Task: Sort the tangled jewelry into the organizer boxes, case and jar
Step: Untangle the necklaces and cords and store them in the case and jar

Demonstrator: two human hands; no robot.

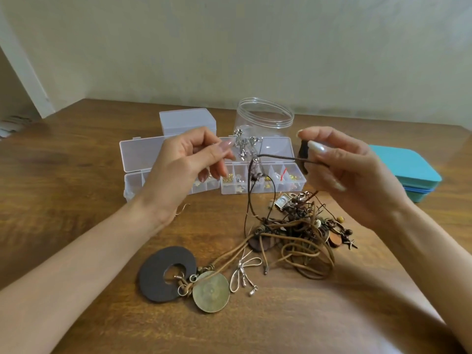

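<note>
On the wooden table [76, 154], closest to the person, lies a dark flat ring [163, 274], and a round bronze disc [211, 292] lies touching its right side. Just beside the disc, to the right, there is a small silver bow-shaped piece [242, 273]. A little farther, and more to the right, sits the tangle of jewelry [301, 231]: brown and tan cords, beads and small metal charms, all mixed together on the table. Above this tangle both hands are raised in the air. The right hand [350, 175] is closed in a pinch, thumb against fingers, on a dark brown cord [281, 157]; the cord goes from this hand to the left and then hangs down in a loop to the tangle. A small dark block also sits between the thumb and the fingers of this hand. The left hand [186, 164] has its fingers curled together near the thumb, but I cannot tell if it holds something. Behind the hands stand two clear organizer boxes with open lids, the left one [143, 162] and the right one [265, 180], and the right one has small gold and silver pieces in its compartments. Behind them stands a closed clear box [187, 121] and a clear jar [264, 118] without lid. Far to the right lies a closed teal case [411, 172].
</note>
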